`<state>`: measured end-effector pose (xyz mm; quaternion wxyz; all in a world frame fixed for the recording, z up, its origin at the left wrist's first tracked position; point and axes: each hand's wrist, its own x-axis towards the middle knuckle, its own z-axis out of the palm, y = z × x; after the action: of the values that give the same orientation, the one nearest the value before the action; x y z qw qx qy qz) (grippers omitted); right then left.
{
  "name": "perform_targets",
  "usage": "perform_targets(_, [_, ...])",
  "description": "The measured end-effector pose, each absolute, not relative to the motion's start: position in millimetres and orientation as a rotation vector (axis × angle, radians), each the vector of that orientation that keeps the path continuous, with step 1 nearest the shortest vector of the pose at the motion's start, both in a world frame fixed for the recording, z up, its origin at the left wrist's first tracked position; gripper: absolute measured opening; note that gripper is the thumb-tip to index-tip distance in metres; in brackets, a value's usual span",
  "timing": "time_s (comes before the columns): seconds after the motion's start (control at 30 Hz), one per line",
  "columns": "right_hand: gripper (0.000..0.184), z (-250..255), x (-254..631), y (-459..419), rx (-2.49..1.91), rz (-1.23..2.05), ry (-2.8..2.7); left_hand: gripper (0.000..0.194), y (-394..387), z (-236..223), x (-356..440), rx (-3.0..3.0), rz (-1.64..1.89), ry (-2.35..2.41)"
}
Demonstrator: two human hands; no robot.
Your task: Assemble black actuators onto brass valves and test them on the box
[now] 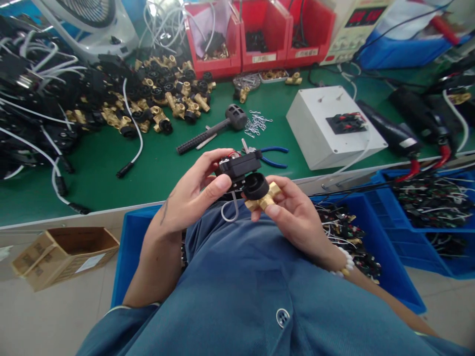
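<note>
Between thumb and fingers, my left hand (196,190) grips a black actuator housing (241,165) with a white cable (230,212) looping below it. My right hand (297,212) is closed around a brass valve body (265,200) topped by a round black collar (256,185). Housing and collar are close together in front of my body; whether they touch I cannot tell. Just beyond them on the green bench lie blue-handled pliers (274,150), partly hidden behind the housing. A black mallet (215,128) and a pile of small metal clips (258,123) lie farther back.
Many brass valves (178,106) and cabled black housings (37,113) crowd the bench's left side. Red bins (265,59) stand behind. A white switch box (330,128) is at right. Blue crates (393,277) and a cardboard box (67,257) sit below the bench edge.
</note>
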<state>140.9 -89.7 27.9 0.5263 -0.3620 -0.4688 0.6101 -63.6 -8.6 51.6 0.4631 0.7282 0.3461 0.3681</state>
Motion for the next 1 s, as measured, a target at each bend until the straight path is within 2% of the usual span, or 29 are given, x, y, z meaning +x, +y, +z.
perform_targets(0.3, [0.035,33.3,135.0,-86.0,-0.880,1.554,-1.078,0.049,-14.9,41.0,-29.8,1.562,1.108,0.952])
perform_targets(0.5, [0.036,28.4,135.0,-85.8,-0.837,1.631,-0.948,0.045,-18.1,33.0,-24.0,1.682,1.339,0.783])
perform_targets(0.63, [0.035,30.0,133.9,-86.3,-0.741,1.754,-0.866,0.046,-28.1,37.3,-23.5,1.873,1.381,0.876])
perform_targets(0.87, [0.033,31.5,126.1,-86.5,-0.835,1.497,-0.952,0.046,-30.5,42.4,-21.7,2.043,1.380,0.969])
perform_targets(1.0, [0.032,28.0,127.5,-85.2,-0.806,1.538,-0.951,0.048,-29.5,40.3,-23.2,2.104,1.322,1.016])
